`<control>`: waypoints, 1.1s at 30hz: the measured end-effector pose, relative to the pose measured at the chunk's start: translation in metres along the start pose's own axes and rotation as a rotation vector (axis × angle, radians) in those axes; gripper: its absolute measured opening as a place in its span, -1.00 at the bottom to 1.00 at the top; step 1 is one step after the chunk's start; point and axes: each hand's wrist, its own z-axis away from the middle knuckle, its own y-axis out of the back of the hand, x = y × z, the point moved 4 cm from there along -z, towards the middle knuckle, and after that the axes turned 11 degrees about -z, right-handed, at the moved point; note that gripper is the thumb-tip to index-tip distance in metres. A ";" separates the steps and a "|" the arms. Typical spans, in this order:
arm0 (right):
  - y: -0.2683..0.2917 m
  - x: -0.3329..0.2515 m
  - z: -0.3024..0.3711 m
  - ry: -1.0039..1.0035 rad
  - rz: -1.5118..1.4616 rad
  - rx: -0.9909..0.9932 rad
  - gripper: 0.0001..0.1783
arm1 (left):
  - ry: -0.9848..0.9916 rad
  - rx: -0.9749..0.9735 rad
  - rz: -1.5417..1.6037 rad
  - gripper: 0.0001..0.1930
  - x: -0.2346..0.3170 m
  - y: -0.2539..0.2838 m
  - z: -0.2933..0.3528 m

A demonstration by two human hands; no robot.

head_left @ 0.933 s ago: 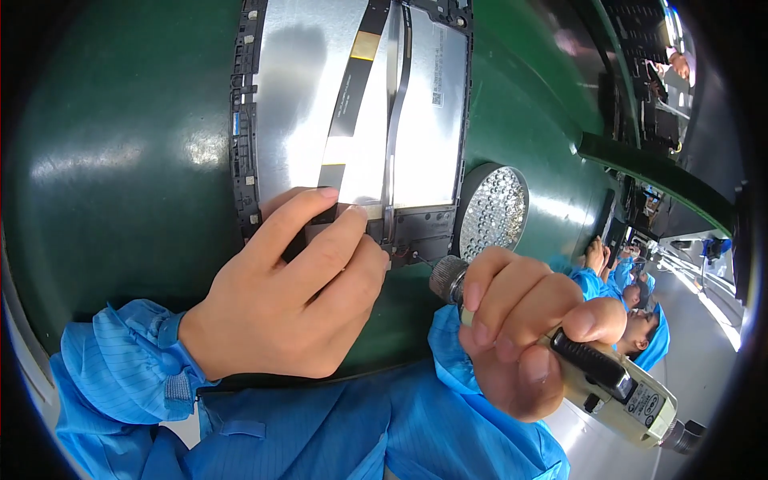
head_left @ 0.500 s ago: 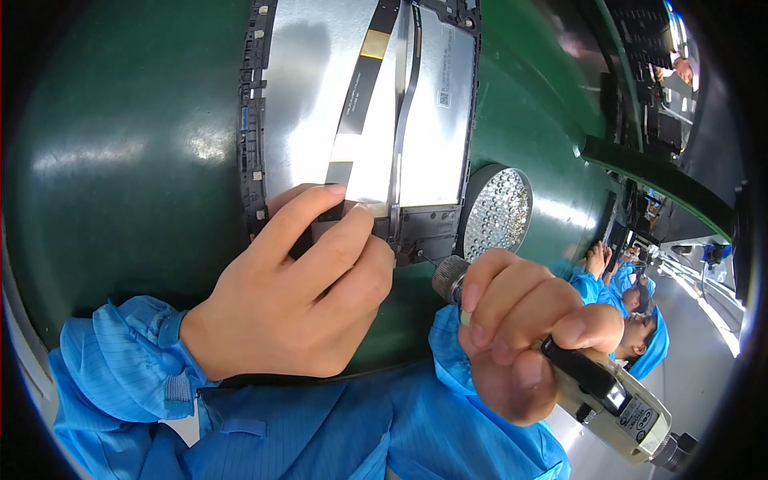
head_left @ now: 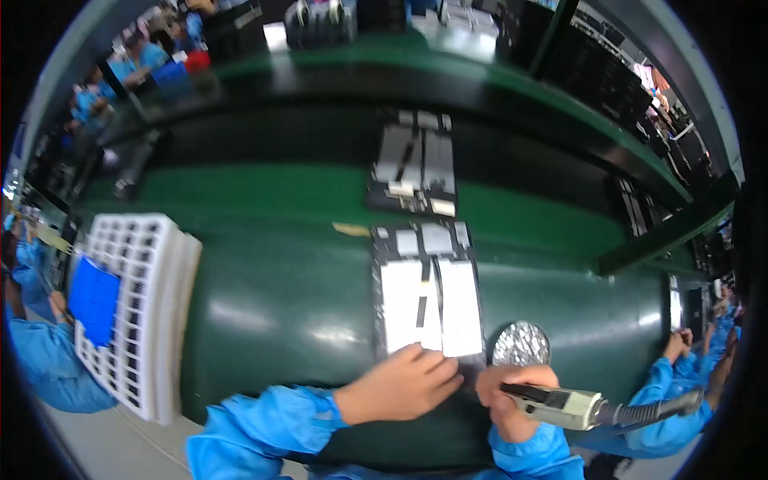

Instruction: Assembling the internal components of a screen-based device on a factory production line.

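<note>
An open tablet-like device (head_left: 458, 308), with a dark frame, silvery panels and dark ribbon strips, lies on the green table in front of me. My left hand (head_left: 404, 386) rests on its near end, fingers bent together with the tips down on it. Whatever sits under those fingertips is hidden. At the near right corner, my right hand (head_left: 512, 392) is closed round a pale electric screwdriver (head_left: 568, 410) with a black lever and a cable. Its tip is blurred, so contact cannot be made out. Just beyond this hand stands a round dish (head_left: 549, 346) of small shiny metal pieces.
Stacked white grid trays (head_left: 166, 320) stand at the left with a blue sheet (head_left: 96, 300) on them. A second similar device (head_left: 416, 156) lies farther back. A green post (head_left: 668, 232) crosses the right side. Co-workers in blue sit at both sides.
The view has swung up and back, so more of the bench shows and the hands look smaller. My left hand still lies on the device's near end; my right still holds the screwdriver.
</note>
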 end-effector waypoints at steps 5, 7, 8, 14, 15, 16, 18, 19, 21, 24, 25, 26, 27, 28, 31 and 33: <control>0.020 -0.037 -0.002 0.125 -0.084 0.141 -0.63 | -0.037 0.027 0.027 -0.61 0.002 -0.002 -0.001; 0.029 -0.052 -0.006 0.195 -0.037 0.131 -0.63 | -0.027 0.041 0.033 -0.63 0.003 0.001 0.001; 0.033 -0.059 -0.008 0.237 0.012 0.126 -0.63 | -0.027 0.070 0.045 -0.65 0.002 0.002 0.002; 0.100 -0.074 -0.011 0.351 0.238 0.243 -0.64 | -0.060 0.133 0.056 -0.73 -0.001 0.002 -0.001; 0.107 -0.076 -0.009 0.326 0.218 0.263 -0.63 | -0.059 0.126 0.060 -0.73 0.000 0.001 0.000; 0.112 -0.076 -0.008 0.321 0.216 0.270 -0.63 | -0.057 0.132 0.050 -0.75 0.001 0.001 0.001; 0.121 -0.077 -0.010 0.317 0.188 0.286 -0.63 | -0.066 0.135 0.056 -0.76 0.003 0.001 0.001; 0.125 -0.077 -0.010 0.340 0.207 0.291 -0.65 | -0.066 0.127 0.053 -0.77 0.002 0.001 0.001; 0.128 -0.073 -0.008 0.331 0.187 0.296 -0.66 | -0.061 0.099 0.056 -0.79 0.004 0.000 0.000; 0.132 -0.069 -0.006 0.307 0.149 0.291 -0.68 | -0.039 0.044 0.081 -0.79 0.004 0.004 -0.007; 0.131 -0.068 -0.007 0.305 0.150 0.287 -0.68 | -0.019 0.028 0.106 -0.79 0.003 0.003 -0.008; 0.132 -0.069 -0.007 0.303 0.151 0.283 -0.68 | -0.022 0.023 0.120 -0.79 0.002 0.004 -0.010; 0.134 -0.068 -0.006 0.302 0.132 0.276 -0.69 | -0.009 0.018 0.169 -0.79 -0.001 0.006 -0.013; 0.134 -0.069 -0.006 0.297 0.134 0.281 -0.69 | 0.005 0.013 0.218 -0.79 -0.001 0.008 -0.014; 0.137 -0.071 -0.006 0.318 0.138 0.333 -0.69 | 0.080 -0.052 0.137 -0.73 0.004 0.016 -0.012; 0.140 -0.071 -0.003 0.310 0.155 0.359 -0.69 | 0.219 -0.114 -0.132 -0.54 0.014 0.016 -0.001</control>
